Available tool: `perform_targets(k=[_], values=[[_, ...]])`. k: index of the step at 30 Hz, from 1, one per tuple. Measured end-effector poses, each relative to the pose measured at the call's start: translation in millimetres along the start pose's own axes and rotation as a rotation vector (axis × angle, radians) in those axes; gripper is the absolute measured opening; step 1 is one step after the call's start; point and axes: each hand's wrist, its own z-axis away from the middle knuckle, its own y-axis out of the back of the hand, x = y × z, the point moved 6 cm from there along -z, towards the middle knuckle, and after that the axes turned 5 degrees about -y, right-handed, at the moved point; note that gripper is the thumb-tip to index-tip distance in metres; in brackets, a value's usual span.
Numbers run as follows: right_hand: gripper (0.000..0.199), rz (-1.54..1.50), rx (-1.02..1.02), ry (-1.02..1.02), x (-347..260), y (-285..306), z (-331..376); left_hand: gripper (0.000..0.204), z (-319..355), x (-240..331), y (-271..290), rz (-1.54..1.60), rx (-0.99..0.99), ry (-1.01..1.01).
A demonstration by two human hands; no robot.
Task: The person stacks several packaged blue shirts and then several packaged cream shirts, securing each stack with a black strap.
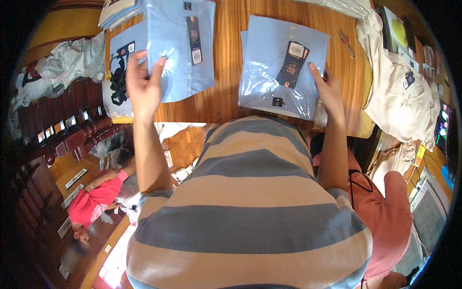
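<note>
My left hand [144, 86] pinches the left edge of a folded light blue shirt [175, 67] in a clear plastic bag, thumb on its front. A dark tag hangs on that shirt. At its left lies another bagged blue shirt [132, 36], partly covered. My right hand [329, 91] is closed on the right edge of a second bagged blue shirt [262, 58], which lies tilted over the table with a dark tag and a row of buttons showing. Blue cloth peeks out behind its left edge.
The wooden table [226, 58] carries black ties or straps [118, 82] at left, a stack of folded shirts [120, 12] at the far left and a small red-handled tool [346, 44] at right. White garments [399, 91] drape over the right side. People in red [98, 197] and orange-red [385, 212] sit nearby.
</note>
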Motion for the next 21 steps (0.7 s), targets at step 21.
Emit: perform_targets(k=[21], values=[[0.075, -0.499, -0.177, -0.203, 7.1, -6.3, -0.7, 0.092, 43.2, -59.1, -219.6, 0.576, -0.598, 0.839]])
